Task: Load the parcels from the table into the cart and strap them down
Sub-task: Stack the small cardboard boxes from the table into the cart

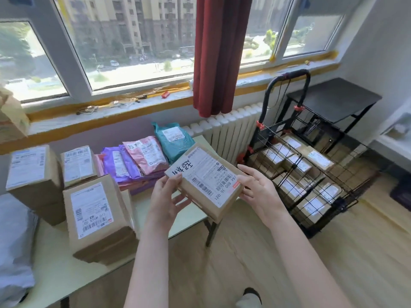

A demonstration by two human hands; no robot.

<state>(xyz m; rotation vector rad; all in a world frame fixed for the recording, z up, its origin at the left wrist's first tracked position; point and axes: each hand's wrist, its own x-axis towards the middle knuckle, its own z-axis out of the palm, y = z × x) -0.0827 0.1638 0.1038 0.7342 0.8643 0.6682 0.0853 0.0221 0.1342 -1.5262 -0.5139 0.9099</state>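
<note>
While many parcels are still waiting on the table [55, 263], the person is holding one small brown box [206, 181] up in the air, between the table edge and the cart [266, 103]. The left hand [169, 196] is gripping the near left end, with the thumb lying on the white label and the fingers tucked under. The right hand [260, 190] is gripping the right end, with one finger on top and the others curling below. The box is tilting a little, with its label facing up. It looks like the loading step is going on, and it is about half done. Brown boxes [295, 165] are already lying in rows inside the wire cart, which is standing on the floor to the right. Bigger boxes [93, 218] and soft bags [142, 158] in pink, purple and green are still sitting on the table. Next, the hands probably need to carry the box to the right, lower it over the wire side, and find a free spot beside the others. Strapping is not starting yet.
</note>
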